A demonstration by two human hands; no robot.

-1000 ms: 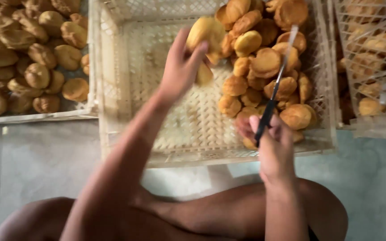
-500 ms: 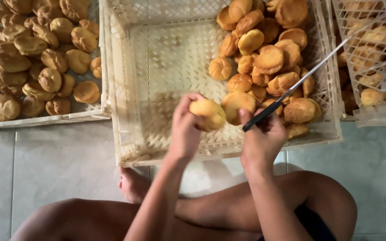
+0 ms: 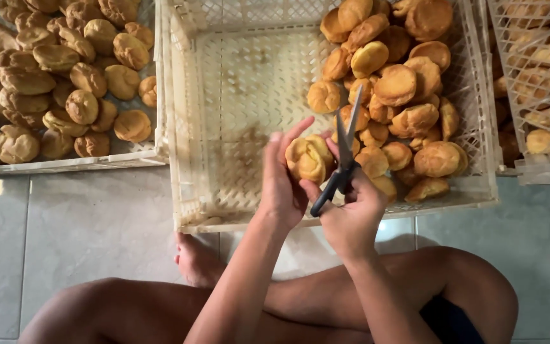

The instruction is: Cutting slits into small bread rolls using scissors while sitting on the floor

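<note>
— Nearest the camera, what do you see?

— Crossed bare legs (image 3: 160, 312) on the tiled floor (image 3: 65, 223), one foot (image 3: 195, 261) tucked just below the front rim of the middle crate. Both forearms rise from the lap toward it.

— And the hands?

— Left hand (image 3: 284, 185) has its grip closed round a golden pastry puff (image 3: 309, 158), fingers behind it and thumb at the front, holding it up over the near part of the crate. Right hand (image 3: 351, 213) has its grip closed on the dark handles of a pair of scissors (image 3: 342, 162). The blades point up and away, lying right against the right side of the puff. I cannot tell whether they are cutting into it or only touching.

— Where is that puff compared with the others?

— Above the crate floor, just left of the heap, lifted clear of it.

— Describe the crate.

— Cream plastic lattice crate (image 3: 237, 95), its left half bare, crumbs on the mesh. A heap of puffs (image 3: 402, 95) fills the right half, piled against the right wall and back corner.

— Anything to the sides?

— Left, a tray (image 3: 65, 164) touching the crate, crowded with paler, rougher puffs (image 3: 46, 76). Right, another lattice crate (image 3: 542, 95), tilted, with more puffs seen through its mesh; it runs off the picture edge.
</note>
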